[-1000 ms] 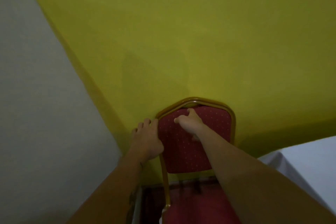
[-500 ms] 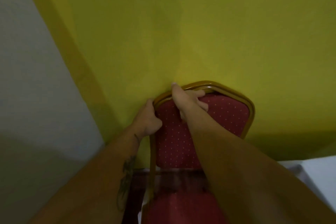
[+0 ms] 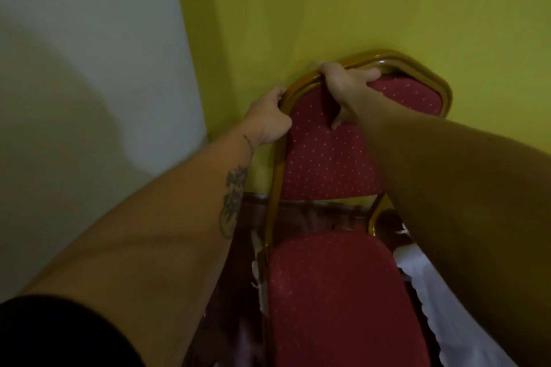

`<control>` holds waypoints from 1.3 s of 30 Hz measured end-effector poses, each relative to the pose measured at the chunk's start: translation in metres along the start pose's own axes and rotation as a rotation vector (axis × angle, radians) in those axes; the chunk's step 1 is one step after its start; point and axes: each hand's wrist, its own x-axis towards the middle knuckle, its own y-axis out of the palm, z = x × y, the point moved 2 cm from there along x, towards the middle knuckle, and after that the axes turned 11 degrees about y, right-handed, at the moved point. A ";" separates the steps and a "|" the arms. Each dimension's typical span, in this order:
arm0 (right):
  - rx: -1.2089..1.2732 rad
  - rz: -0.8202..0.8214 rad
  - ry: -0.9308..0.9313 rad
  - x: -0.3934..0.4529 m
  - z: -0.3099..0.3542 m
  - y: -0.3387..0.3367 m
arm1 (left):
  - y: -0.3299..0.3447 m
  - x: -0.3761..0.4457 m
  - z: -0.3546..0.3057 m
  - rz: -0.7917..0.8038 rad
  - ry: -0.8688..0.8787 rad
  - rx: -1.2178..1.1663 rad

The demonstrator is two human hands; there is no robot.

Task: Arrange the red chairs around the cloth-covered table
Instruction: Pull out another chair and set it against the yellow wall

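1. Gripping the red chair [image 3: 331, 158] by its gold frame with both hands, so this looks like the grab-and-move step. The chair sits centre to lower right of the frame, its back right up by the yellow wall [image 3: 357, 3].
2. Left hand [image 3: 269, 119] is wrapped round the frame's upper left corner, fingers tucked behind it. Right hand [image 3: 346, 89] is clamped over the top rail, thumb down on the dotted padding.
3. A white cloth [image 3: 441, 292] with a scalloped edge shows at lower right, just beside the seat. I'd guess that's the table, but hardly any of it shows.
4. A pale wall [image 3: 89, 68] fills the upper left, so it's a tight corner.
5. Next move probably needs a lift or drag away from the wall, then a turn so the seat faces the cloth without snagging it.
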 end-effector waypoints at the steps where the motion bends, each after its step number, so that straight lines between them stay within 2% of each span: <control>1: 0.004 0.012 -0.013 -0.022 -0.002 -0.003 | -0.002 -0.006 0.000 -0.002 -0.012 -0.004; 9: -0.009 0.097 -0.035 -0.065 -0.036 -0.018 | 0.007 -0.055 0.003 -0.072 -0.017 -0.009; 17: -0.107 0.141 -0.120 -0.093 -0.084 -0.044 | 0.024 -0.128 0.005 -0.057 -0.093 -0.013; 28: -0.023 0.045 -0.120 -0.146 -0.134 -0.027 | 0.024 -0.191 -0.011 0.146 -0.177 0.064; 32: -0.008 0.095 -0.065 -0.172 -0.151 -0.027 | 0.004 -0.211 -0.017 0.270 -0.240 0.058; 36: -0.004 0.163 -0.087 -0.195 -0.172 -0.033 | -0.033 -0.200 -0.041 0.081 -0.246 0.095; 39: -0.029 0.220 -0.109 -0.214 -0.193 -0.038 | -0.032 -0.195 -0.081 0.072 -0.147 0.095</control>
